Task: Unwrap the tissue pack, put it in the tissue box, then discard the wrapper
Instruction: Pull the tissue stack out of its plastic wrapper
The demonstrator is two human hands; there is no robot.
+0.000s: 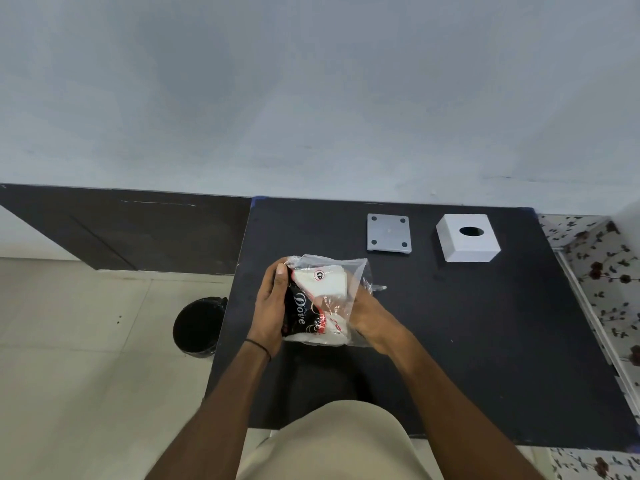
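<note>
The tissue pack [323, 299] is a white stack inside a clear plastic wrapper [356, 271] with black and red print. It is held just above the black table [467, 341], left of its middle. My left hand [272, 306] grips the pack's left side, thumb at the top corner. My right hand [367, 315] holds the right side, its fingers partly hidden under the loose plastic. The wrapper's far end is open and crumpled. The white tissue box [467, 242], with a round hole on top, stands at the back right of the table.
A grey square base plate [388, 233] with dark feet lies left of the tissue box. A black-lined waste bin [197, 327] stands on the floor left of the table. A floral-patterned surface [602, 278] borders the table's right edge. A wall rises behind.
</note>
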